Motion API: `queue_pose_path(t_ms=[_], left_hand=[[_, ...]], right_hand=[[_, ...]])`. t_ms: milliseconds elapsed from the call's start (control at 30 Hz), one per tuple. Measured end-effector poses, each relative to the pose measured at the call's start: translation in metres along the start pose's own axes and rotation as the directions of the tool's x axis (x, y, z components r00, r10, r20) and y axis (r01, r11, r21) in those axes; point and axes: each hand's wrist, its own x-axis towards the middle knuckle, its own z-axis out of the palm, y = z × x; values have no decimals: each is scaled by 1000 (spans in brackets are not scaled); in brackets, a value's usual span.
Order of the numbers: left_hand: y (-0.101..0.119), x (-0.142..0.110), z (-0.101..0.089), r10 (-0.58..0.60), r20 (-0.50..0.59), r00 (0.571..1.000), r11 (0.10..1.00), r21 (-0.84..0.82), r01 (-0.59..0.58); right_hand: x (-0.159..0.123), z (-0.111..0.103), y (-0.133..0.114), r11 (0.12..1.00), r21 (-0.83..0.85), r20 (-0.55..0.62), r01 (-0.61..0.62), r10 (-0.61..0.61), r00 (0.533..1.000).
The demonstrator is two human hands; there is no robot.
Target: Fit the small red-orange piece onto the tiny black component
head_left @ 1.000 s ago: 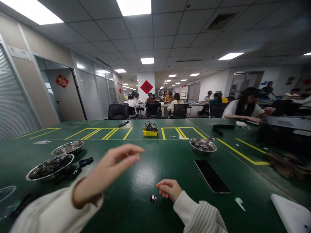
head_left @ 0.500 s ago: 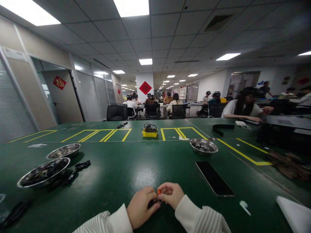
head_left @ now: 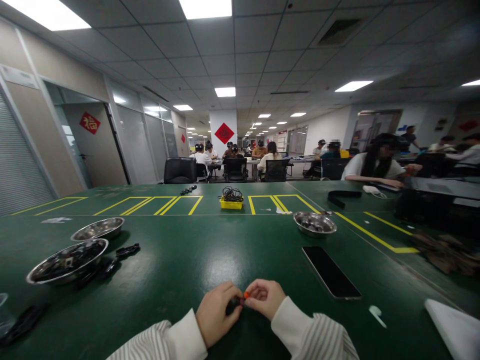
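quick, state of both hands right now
Left hand: closed, holding a small dark part.
Right hand: closed, pinching a small orange piece.

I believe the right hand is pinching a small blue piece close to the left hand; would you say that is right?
Not quite: the colour is wrong. The head view shows the right hand pinching a small orange piece close to the left hand.

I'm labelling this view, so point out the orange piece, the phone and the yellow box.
Orange piece [head_left: 246, 295]: head view, its visible end.
Phone [head_left: 330, 273]: head view, middle of its screen.
Yellow box [head_left: 231, 205]: head view, front side.
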Motion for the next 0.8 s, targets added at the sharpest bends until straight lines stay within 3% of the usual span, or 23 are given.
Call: queue_pose_path(t_ms=[400, 667, 800], left_hand=[[-2, 3, -5, 48, -174, 984, 998, -39, -56], [-4, 4, -5, 91, -145, 985, 990, -95, -105], [-2, 2, -6, 76, -118, 990, 992, -89, -86]], right_hand=[[1, -2, -6, 968, 214, -2, -130, 133, 991], [3, -5, -9, 943, 251, 149, -218, 185, 971], [1, -5, -14, 943, 262, 161, -204, 166, 973]])
